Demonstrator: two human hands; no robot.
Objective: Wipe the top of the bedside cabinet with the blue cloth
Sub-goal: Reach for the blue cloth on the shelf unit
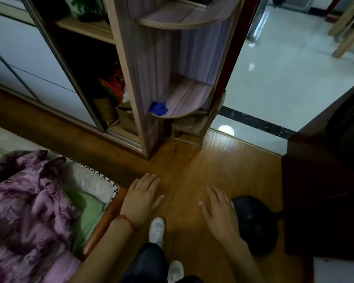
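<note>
A crumpled blue cloth [158,108] lies on the left edge of the lower rounded corner shelf [184,105] of a tall wooden unit, well ahead of me. My left hand [142,198], with a red string at the wrist, hovers palm down over the wooden floor, fingers spread and empty. My right hand [218,211] hovers the same way a little to the right, also empty. Both hands are far below and short of the cloth. I cannot tell which piece here is the bedside cabinet.
A bed [49,201] with a purple blanket and green sheet fills the lower left. An open wardrobe [102,88] with bags stands at left. A dark cabinet [325,180] and a black round object [255,223] sit at right. A doorway opens onto a tiled floor [284,68].
</note>
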